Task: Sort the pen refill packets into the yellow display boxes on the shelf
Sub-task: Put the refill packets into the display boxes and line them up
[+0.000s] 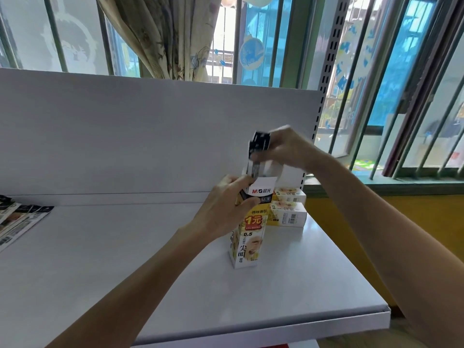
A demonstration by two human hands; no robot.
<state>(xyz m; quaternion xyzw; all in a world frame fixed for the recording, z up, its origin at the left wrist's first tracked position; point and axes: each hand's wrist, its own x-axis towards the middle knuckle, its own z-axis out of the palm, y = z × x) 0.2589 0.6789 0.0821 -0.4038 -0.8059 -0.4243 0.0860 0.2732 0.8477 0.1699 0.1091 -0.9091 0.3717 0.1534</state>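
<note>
work looks partway: left hand (pixel 226 204) grips the upright yellow box (pixel 248 244) at frame centre on the shelf (pixel 125 259), right hand (pixel 283 149) pinches dark refill packets (pixel 258 146) at its open top. more packets (pixel 17 219) lie far left, apparently unsorted; two boxes (pixel 288 214) sit behind.

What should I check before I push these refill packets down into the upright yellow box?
1. The upright yellow box stands flat on the shelf: ok.
2. The left hand grips its upper part: ok.
3. The right hand holds the refill packets: ok.
4. The packets' lower ends sit inside the open top: ok.
5. Free space inside the box: cannot tell.
</note>
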